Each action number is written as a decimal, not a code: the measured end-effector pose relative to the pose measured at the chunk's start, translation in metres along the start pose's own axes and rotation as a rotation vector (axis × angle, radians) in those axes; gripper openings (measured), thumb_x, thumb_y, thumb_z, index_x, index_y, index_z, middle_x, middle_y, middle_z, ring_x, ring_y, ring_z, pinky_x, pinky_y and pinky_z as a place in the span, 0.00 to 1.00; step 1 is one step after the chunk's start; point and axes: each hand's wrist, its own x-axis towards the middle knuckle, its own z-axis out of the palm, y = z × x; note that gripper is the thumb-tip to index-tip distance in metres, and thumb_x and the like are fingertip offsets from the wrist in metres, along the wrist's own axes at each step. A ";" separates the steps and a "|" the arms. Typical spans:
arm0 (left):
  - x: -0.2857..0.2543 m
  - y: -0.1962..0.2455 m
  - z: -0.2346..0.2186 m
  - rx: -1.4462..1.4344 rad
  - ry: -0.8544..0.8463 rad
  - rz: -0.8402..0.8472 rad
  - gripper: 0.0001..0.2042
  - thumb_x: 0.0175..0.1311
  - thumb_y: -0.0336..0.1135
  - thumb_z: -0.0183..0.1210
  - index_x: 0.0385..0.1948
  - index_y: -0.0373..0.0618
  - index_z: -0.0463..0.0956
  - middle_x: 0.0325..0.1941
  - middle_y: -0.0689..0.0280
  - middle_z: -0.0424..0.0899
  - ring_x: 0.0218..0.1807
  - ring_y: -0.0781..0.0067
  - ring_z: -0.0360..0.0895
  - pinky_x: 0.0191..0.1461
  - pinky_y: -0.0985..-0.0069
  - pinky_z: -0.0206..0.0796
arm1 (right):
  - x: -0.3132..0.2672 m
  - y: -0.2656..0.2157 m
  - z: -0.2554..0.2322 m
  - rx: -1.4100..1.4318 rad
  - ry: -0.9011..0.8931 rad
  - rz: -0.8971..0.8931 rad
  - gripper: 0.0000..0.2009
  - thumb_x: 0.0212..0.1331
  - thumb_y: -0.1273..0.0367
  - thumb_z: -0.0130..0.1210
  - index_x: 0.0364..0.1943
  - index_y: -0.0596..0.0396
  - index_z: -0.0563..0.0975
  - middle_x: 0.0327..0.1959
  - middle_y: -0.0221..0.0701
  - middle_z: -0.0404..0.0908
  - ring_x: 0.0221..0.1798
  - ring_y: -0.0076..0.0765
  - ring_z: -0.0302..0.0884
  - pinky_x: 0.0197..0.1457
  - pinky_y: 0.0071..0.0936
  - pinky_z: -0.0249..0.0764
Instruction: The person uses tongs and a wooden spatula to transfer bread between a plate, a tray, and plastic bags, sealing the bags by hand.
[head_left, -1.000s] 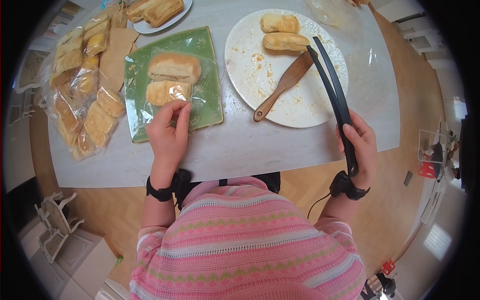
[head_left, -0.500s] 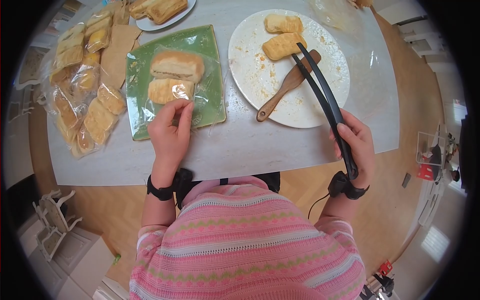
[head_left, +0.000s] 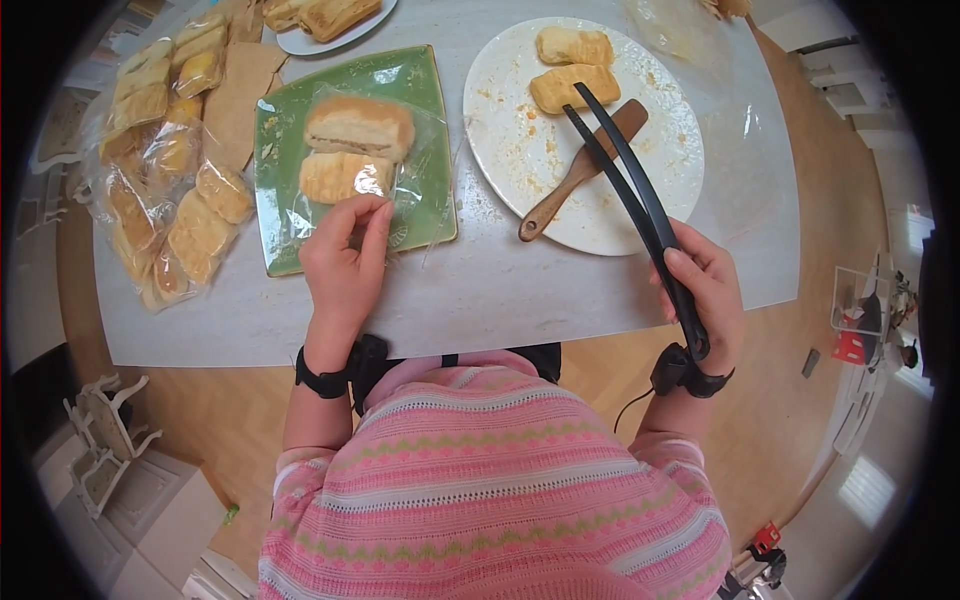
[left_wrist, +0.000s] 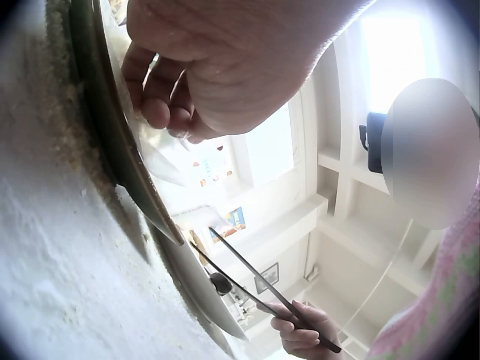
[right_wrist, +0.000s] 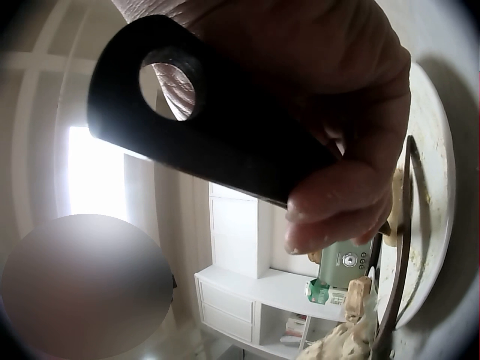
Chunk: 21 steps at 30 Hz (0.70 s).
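Observation:
On the left, my left hand [head_left: 345, 250] pinches the near edge of a clear plastic bag [head_left: 372, 180] lying over the green plate [head_left: 280, 225]. Inside the bag are a split bun [head_left: 358, 125] and a smaller flaky pastry [head_left: 330, 177]. My right hand [head_left: 710, 295] grips black tongs [head_left: 684, 300] near their holed end, also seen close up in the right wrist view. The tongs' tips stand apart at the nearer pastry [head_left: 560, 90] on the white plate [head_left: 490, 150]. Behind it lies another pastry [head_left: 575, 46]. A wooden spatula [head_left: 572, 190] rests across that plate, beneath the tongs.
Bagged breads [head_left: 205, 230] are heaped at the table's left, beside brown paper [head_left: 245, 95]. A small white plate [head_left: 350, 32] with pastries stands at the back. Thin clear plastic [head_left: 670, 30] lies at the back right. Crumbs dot the white plate.
The tongs' tips have swung left from over the spatula's blade to the nearer pastry, which has turned and shows a broader face. My left hand keeps its pinch on the bag.

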 end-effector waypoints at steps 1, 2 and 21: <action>0.000 0.000 0.000 -0.003 -0.002 -0.004 0.05 0.64 0.27 0.65 0.39 0.38 0.82 0.34 0.60 0.87 0.32 0.72 0.84 0.39 0.77 0.74 | 0.000 0.000 0.000 0.000 -0.005 -0.001 0.24 0.67 0.68 0.58 0.64 0.67 0.72 0.27 0.30 0.81 0.16 0.17 0.72 0.18 0.14 0.64; 0.000 0.000 0.000 -0.006 -0.003 -0.008 0.05 0.64 0.27 0.65 0.39 0.38 0.82 0.34 0.60 0.87 0.32 0.72 0.84 0.39 0.77 0.74 | 0.000 -0.001 0.000 0.000 -0.005 -0.001 0.24 0.67 0.68 0.58 0.64 0.67 0.72 0.27 0.30 0.81 0.16 0.17 0.72 0.18 0.14 0.64; -0.001 -0.001 -0.001 -0.036 -0.003 -0.014 0.05 0.63 0.26 0.65 0.38 0.37 0.82 0.34 0.59 0.86 0.32 0.72 0.84 0.38 0.78 0.75 | 0.012 -0.002 0.010 -0.072 0.002 0.019 0.23 0.68 0.67 0.55 0.64 0.66 0.72 0.27 0.29 0.81 0.16 0.18 0.72 0.18 0.15 0.63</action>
